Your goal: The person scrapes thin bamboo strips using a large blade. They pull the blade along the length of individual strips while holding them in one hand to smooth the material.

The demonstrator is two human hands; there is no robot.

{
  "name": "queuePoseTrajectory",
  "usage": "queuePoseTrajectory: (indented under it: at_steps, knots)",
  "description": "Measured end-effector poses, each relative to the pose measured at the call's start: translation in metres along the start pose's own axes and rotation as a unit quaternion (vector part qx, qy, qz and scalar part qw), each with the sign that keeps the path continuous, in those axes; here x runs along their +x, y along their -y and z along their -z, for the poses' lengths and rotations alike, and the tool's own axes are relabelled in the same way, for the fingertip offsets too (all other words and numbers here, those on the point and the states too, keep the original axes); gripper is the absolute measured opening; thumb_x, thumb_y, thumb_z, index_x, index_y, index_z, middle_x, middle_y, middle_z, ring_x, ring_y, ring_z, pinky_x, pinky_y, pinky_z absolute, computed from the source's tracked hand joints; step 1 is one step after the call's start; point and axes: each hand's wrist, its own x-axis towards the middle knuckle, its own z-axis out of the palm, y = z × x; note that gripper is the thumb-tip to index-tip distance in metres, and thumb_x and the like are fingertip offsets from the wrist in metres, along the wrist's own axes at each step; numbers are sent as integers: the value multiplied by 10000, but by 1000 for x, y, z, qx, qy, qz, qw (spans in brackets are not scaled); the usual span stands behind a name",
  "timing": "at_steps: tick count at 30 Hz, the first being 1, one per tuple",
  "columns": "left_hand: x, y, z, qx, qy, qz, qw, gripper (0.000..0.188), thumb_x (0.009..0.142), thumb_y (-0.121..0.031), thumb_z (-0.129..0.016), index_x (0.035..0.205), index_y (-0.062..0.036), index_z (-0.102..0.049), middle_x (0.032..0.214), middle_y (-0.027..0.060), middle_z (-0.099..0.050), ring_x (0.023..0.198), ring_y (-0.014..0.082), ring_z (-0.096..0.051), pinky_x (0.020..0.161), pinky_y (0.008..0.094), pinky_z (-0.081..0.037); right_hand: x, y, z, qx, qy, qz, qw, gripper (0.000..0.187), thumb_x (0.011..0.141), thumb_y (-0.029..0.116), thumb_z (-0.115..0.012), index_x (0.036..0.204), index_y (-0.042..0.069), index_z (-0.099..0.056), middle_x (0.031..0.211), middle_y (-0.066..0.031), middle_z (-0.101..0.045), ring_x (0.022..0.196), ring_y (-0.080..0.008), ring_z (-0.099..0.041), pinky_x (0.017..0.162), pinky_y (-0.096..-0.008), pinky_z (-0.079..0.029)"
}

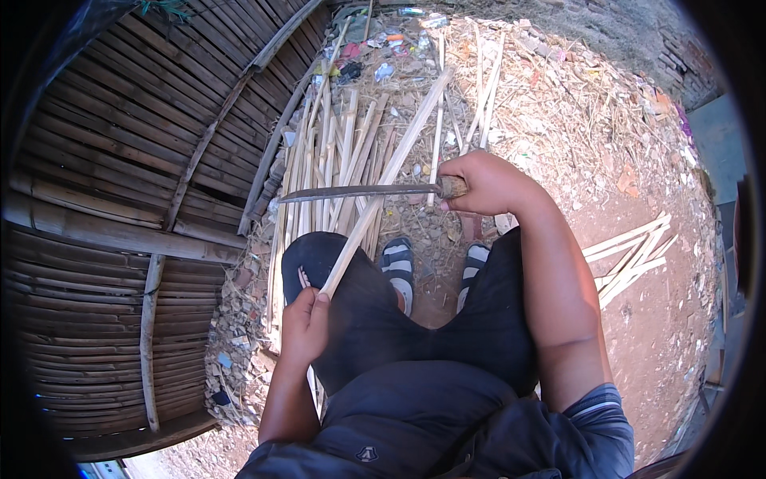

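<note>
Ground (646, 343): bare brown earth at right; straw (558, 108) and litter (384, 72) toward the far edge
Wall (104, 120): slatted bamboo, along the ground's left edge
Emblem (366, 453): small, pale, on the dark shirt (431, 399)
Left hand (306, 321): closed around the near end of a pale strip (412, 132)
Right hand (479, 180): wrapped around the handle of a long knife (351, 191), blade crossing the strip
Loose strips (330, 156): beside the wall; a small heap (650, 239) near the ground's right edge

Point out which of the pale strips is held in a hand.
The long strip slanting up from the left hand, crossed in view by the knife blade; the other strips lie on the ground.
</note>
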Motion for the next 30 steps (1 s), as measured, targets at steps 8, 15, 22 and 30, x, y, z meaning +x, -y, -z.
queuePoseTrajectory:
  at_steps: [8, 15, 22, 30]
  knots:
    - [2, -9, -1, 31, 0, -18, 999, 274, 1078, -219, -564, 924, -1, -625, 628, 112, -576, 568, 169, -548, 558, 362, -441, -4, -37, 14, 39, -196, -170, 965, 475, 855, 316, -839, 1230, 49, -722, 1042, -242, -747, 998, -414, -720, 884, -476, -559]
    - [1, 2, -2, 5, -9, 2, 1000, 262, 1077, -214, -564, 943, -1, -636, 644, 100, -586, 582, 149, -544, 565, 345, -441, 0, 11, -4, 1, 17, 6, 1000, 419, 835, 306, -842, 1161, 68, -731, 1020, -221, -745, 1018, -420, -711, 890, -491, -558]
    - [0, -2, -2, 2, -5, 6, 1000, 266, 1077, -219, -568, 933, -5, -636, 641, 82, -572, 582, 135, -529, 559, 342, -431, 1, -16, 1, -21, -124, -110, 986, 400, 858, 324, -813, 1189, 114, -730, 1033, -192, -750, 1026, -401, -715, 884, -502, -567]
    - [0, -5, -2, 0, -7, -4, 1000, 258, 1076, -205, -570, 922, -7, -631, 642, 72, -574, 590, 116, -513, 556, 336, -426, -5, -25, 13, 26, -211, -153, 965, 361, 855, 290, -826, 1133, 84, -726, 994, -193, -751, 971, -407, -714, 853, -487, -560]
